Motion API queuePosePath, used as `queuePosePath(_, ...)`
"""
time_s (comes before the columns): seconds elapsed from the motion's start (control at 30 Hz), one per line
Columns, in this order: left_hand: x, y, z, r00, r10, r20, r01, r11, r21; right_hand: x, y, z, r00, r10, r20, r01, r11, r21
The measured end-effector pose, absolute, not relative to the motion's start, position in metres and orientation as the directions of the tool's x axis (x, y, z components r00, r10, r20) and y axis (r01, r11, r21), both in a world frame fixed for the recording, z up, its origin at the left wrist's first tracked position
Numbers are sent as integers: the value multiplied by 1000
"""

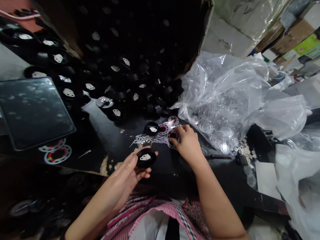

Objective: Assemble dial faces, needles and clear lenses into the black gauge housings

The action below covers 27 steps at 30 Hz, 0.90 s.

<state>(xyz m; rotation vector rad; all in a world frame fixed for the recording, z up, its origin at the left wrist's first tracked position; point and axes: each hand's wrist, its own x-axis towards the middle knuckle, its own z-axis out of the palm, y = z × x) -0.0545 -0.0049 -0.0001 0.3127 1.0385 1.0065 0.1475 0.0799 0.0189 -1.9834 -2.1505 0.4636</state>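
My left hand (128, 168) is closed round a black round housing (146, 158) with a white plate in its middle, holding it above the table's front part. My right hand (188, 143) reaches over a pile of printed dial discs (162, 130), its thumb and fingers curled at the edges of one dial disc (173, 134) with a coloured ring. Another black housing (151, 128) sits at the left of the pile. Beside it lies a heap of thin white pointers (144, 140).
A large box of black housings (135, 96) spills open at the back. Clear round covers fill a plastic bag (225, 110) at right. A dark glossy panel (35, 111) stands at left near loose dials (58, 154). A dark-handled tool (220, 156) lies right of my hand.
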Motion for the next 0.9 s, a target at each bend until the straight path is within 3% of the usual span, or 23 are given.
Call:
queuePosePath(0.3,-44,2,6,169,764,-623,-643,565,518,148,64,8,-33,999,-2,750,23,-661)
queuePosePath(0.4,-40,5,12,160,769,-619,-678,542,497,140,49,19,-104,994,-39,595,30,-803)
queuePosePath(0.5,-36,8,15,92,785,-613,-703,487,518,134,37,27,-48,998,-49,422,-24,-906)
queuePosePath(0.9,-36,6,5,59,789,-612,-691,474,546,160,61,28,101,987,123,540,49,-840)
